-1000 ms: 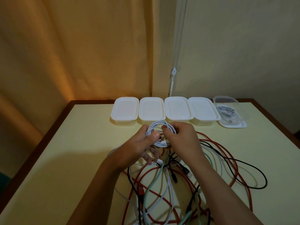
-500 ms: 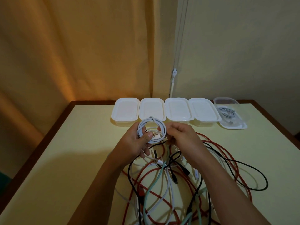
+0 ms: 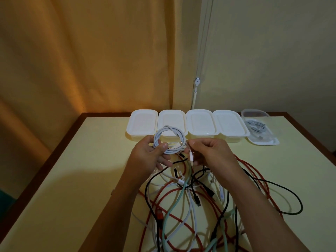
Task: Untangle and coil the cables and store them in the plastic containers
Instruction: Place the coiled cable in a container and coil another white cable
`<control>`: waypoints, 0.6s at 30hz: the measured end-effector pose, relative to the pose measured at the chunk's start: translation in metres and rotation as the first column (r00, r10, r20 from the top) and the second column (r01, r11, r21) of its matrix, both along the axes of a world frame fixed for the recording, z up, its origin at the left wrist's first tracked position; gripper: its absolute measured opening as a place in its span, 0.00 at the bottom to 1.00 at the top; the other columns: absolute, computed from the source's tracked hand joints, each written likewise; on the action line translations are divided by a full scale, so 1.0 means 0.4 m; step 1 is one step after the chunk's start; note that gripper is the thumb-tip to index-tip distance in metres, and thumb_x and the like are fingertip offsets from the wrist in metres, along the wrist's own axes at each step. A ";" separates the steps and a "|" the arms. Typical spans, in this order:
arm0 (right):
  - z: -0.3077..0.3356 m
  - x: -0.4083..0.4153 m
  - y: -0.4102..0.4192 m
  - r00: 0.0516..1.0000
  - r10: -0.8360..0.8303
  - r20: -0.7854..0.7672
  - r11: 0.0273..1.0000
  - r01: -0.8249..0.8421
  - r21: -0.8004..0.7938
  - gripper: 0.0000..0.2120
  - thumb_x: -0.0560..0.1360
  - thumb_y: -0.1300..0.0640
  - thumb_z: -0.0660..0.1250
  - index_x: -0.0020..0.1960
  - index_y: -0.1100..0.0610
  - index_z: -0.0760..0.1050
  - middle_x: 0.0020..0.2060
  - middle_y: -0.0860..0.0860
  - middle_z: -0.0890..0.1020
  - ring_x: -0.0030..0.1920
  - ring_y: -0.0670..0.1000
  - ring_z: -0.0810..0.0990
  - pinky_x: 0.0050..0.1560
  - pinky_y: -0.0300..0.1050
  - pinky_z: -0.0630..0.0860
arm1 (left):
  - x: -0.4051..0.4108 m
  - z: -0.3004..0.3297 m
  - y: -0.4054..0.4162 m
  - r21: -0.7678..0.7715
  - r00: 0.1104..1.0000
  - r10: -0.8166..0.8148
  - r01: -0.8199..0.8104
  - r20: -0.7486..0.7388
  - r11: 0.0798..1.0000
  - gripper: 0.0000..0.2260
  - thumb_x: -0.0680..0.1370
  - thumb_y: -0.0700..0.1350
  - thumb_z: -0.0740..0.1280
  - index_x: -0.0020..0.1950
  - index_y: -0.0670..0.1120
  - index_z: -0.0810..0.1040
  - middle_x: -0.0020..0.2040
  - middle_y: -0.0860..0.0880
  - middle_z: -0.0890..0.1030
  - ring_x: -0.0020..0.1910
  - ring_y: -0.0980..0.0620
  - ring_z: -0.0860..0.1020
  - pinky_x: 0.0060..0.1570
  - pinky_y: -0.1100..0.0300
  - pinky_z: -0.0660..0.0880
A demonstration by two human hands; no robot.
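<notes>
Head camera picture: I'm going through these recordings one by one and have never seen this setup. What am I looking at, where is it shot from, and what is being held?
There is no machine here. A person wears a wide-angle camera on the head, looking forward and down, so the two bare arms reaching in from the bottom are their own.

The left hand grips a coiled white cable. The right hand pinches that cable's loose end with its white plug.

On the yellow table lies a tangle of cables: red, black, white and pale green. At the far edge stand four lidded white containers in a row. Beside them, on the right, a clear container sits on its lid, with a coiled cable already inside.
</notes>
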State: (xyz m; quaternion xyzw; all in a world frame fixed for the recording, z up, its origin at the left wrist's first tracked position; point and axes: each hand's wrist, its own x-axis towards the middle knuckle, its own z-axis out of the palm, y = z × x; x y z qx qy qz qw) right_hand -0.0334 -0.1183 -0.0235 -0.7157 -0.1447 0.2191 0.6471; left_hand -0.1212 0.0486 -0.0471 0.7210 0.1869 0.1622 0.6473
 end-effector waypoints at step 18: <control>-0.014 0.001 0.011 0.995 -0.066 -0.073 0.982 0.077 0.172 0.16 0.72 0.67 0.75 0.58 0.57 0.80 0.41 0.57 0.87 0.44 0.53 0.87 0.48 0.43 0.82 | 0.021 -0.018 -0.076 0.092 1.000 -0.003 0.001 0.020 0.996 0.05 0.82 0.44 0.64 0.47 0.46 0.71 0.32 0.44 0.83 0.30 0.44 0.84 0.30 0.56 0.79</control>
